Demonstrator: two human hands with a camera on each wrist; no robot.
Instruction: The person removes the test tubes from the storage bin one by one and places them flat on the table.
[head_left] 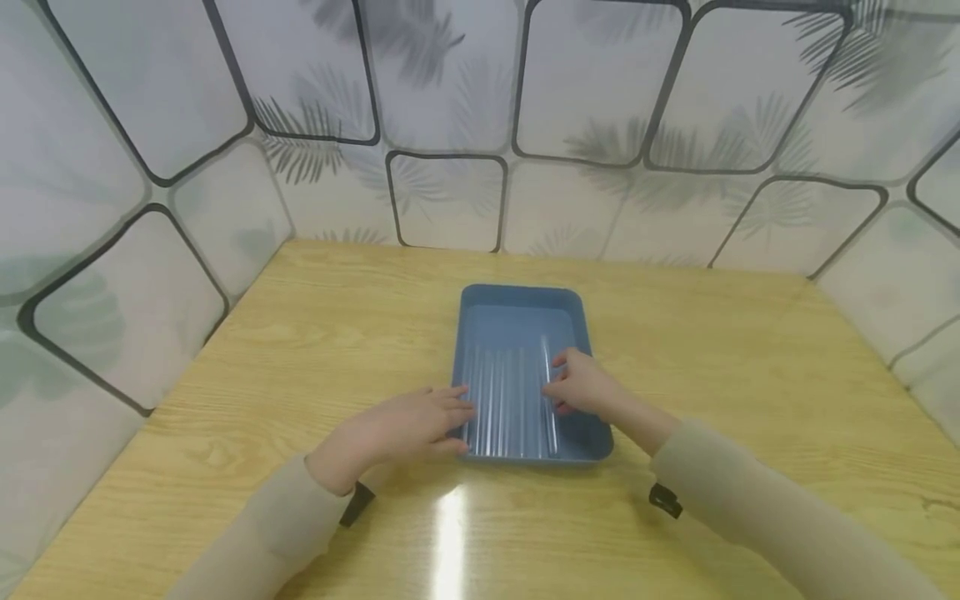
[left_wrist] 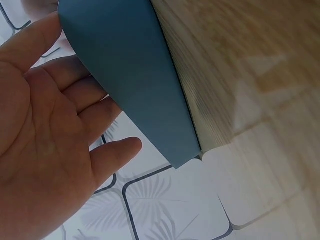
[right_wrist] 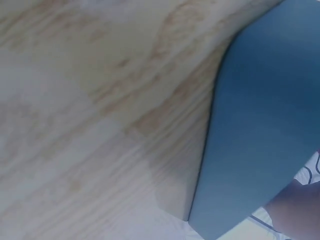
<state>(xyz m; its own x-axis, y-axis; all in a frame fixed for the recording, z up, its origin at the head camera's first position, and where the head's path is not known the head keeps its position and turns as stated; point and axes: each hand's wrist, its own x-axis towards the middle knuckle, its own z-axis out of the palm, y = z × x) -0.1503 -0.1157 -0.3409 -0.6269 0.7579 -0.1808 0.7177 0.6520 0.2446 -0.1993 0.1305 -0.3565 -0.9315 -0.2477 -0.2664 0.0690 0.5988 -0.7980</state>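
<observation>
A blue rectangular tray [head_left: 517,321] lies on the wooden table with several slim clear tubes [head_left: 501,404] side by side in its left and middle part. One more clear tube [head_left: 552,433] lies apart from them, toward the tray's right side. My right hand [head_left: 588,385] reaches over the right rim with curled fingers, and its fingertips pinch this tube near the middle. At the left rim, my left hand [head_left: 412,425] rests with fingers spread and fairly straight, fingertips over the edge. In the left wrist view, the left fingers [left_wrist: 92,107] stand along the tray wall [left_wrist: 130,70].
The wooden table [head_left: 337,333] extends around the tray on all sides. Patterned white panels [head_left: 450,200] stand along its back and both sides. A dark band piece [head_left: 357,504] shows under the left cuff, another [head_left: 664,500] under the right.
</observation>
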